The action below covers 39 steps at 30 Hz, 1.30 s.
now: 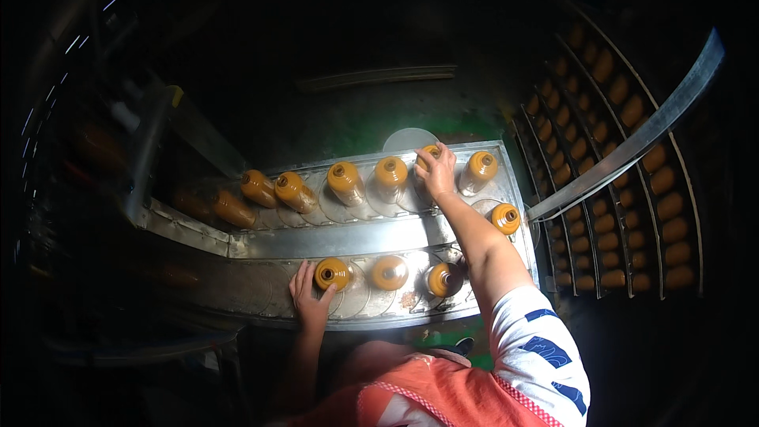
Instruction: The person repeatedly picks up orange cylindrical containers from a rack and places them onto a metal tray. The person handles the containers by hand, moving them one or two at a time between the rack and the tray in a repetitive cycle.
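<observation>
My right hand (437,177) reaches across to the far row, its fingers wrapped round the top of an orange-brown bottle (428,153). On the near row, my left hand (310,294) holds the left side of another orange-brown bottle (332,273), with the thumb against its near side. Both bottles stand upright, narrow necks up. Beside the left hand's bottle is another bottle (390,273), and further right a shaded one (443,279). At the far row's right end stands one bottle (479,172), and another (505,219) sits at the bend.
A metal conveyor of round plates loops round a smooth metal centre strip (348,239). More bottles, such as one (345,182), line its far side. At right, a dark rack (624,213) holds many similar bottles behind a curved metal bar (632,146). A round pale disc (409,139) lies beyond the conveyor.
</observation>
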{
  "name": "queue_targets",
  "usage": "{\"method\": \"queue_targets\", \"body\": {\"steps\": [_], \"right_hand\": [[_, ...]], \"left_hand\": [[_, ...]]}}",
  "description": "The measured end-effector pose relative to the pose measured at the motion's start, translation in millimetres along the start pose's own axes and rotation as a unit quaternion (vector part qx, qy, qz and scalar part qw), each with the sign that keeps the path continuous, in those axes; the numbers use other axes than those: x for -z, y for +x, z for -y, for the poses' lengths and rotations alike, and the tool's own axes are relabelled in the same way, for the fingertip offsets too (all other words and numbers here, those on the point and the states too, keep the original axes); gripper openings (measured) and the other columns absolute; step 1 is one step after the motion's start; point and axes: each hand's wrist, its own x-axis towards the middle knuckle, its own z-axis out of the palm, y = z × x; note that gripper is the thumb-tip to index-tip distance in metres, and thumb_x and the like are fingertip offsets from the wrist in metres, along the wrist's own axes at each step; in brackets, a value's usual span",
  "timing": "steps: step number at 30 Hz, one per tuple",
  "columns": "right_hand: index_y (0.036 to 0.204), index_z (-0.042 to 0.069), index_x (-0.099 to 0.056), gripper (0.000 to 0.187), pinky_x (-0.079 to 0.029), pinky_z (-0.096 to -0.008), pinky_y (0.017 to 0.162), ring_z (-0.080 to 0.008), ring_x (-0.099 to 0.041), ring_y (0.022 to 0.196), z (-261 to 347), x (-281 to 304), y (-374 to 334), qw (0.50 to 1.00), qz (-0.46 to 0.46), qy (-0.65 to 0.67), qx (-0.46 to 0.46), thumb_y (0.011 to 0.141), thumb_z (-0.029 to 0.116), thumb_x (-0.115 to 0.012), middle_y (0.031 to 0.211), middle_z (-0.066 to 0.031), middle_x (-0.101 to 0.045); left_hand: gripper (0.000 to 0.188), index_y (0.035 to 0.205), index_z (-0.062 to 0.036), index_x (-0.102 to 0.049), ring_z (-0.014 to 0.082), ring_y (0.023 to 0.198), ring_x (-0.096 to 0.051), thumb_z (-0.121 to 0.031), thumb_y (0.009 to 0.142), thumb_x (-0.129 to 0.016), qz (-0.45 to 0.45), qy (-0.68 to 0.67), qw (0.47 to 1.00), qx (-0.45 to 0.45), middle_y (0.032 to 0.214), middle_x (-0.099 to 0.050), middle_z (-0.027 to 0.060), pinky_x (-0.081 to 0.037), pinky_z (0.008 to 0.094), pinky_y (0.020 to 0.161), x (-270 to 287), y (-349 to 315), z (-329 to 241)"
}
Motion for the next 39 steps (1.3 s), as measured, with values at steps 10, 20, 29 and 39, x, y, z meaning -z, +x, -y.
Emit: {"method": "queue_targets", "body": {"steps": [10, 20, 29, 39], "right_hand": [[0.121, 0.013, -0.071, 0.035, -0.051, -0.0332, 0.098, -0.026, -0.051, 0.128, -49, 242, -51, 0.954, 0.107, 0.281, 0.011, 0.088, 0.002, -0.068, 0.139, -0.0139, -0.05], [0.109, -0.001, -0.071, 0.022, -0.054, -0.0228, 0.077, -0.011, -0.061, 0.094, -223, 543, -235, 0.963, -0.105, 0.216, -0.122, 0.09, -0.008, -0.061, 0.118, -0.0076, -0.057], [0.106, -0.004, -0.07, 0.019, -0.055, -0.0237, 0.08, -0.0111, -0.061, 0.09, -281, 740, -325, 0.948, -0.285, 0.095, -0.108, 0.093, -0.009, -0.056, 0.112, -0.008, -0.058], [0.102, 0.001, -0.072, 0.021, -0.052, -0.024, 0.073, -0.0148, -0.063, 0.087, -341, 894, -354, 0.9, -0.391, -0.115, -0.154, 0.087, -0.01, -0.063, 0.105, -0.0089, -0.062]], "left_hand": [[0.036, 0.111, -0.0034, -0.07, 0.028, 0.116, -0.061, -0.006, 0.076, -0.079, 0.045, -0.158, 0.984, 0.071, 0.135, -0.061, 0.0141, -0.048, 0.0346, 0.097, -123, -33, -97], [0.032, 0.118, -0.0045, -0.069, 0.0322, 0.117, -0.058, -0.008, 0.087, -0.07, -0.013, 0.036, 0.999, -0.024, 0.133, -0.062, 0.0147, -0.044, 0.0401, 0.104, -178, -54, -215], [0.019, 0.114, -0.0015, -0.068, 0.01, 0.092, -0.063, -0.001, 0.097, -0.059, 0.251, -0.462, 0.85, -0.036, 0.109, -0.066, 0.0043, -0.054, 0.0223, 0.075, -328, -95, -526], [0.035, 0.126, -0.009, -0.066, 0.0147, 0.103, -0.063, -0.007, 0.09, -0.068, 0.34, -0.509, 0.67, -0.421, 0.122, -0.064, 0.0063, -0.054, 0.0258, 0.077, -511, -55, -961]]}}
